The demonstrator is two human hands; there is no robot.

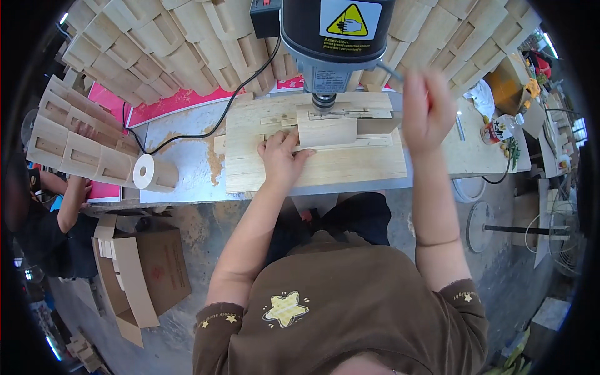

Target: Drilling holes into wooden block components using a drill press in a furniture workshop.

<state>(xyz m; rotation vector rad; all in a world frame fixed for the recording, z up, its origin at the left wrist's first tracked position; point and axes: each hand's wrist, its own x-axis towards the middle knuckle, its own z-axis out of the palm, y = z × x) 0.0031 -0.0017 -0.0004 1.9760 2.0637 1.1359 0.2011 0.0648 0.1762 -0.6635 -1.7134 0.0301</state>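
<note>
A pale wooden block [328,132] with a rounded side lies in a wooden jig [375,141] under the chuck [324,101] of a drill press [337,37]. My left hand [282,156] is closed on the block's left end, thumb along its near side, the other fingers behind. To the right of the drill head, my right hand [428,112] is raised and blurred by motion. Its fingers are curled around the end of the press's metal lever [390,70]. A flat wooden board [262,178] lies beneath the jig.
Stacked wooden blocks [206,31] line the back, and more form a row [94,156] at left. A black cable [187,135] crosses the table. A bottle [500,128] stands at right. An open carton [156,269] sits on the floor; another person's arm [74,200] shows at far left.
</note>
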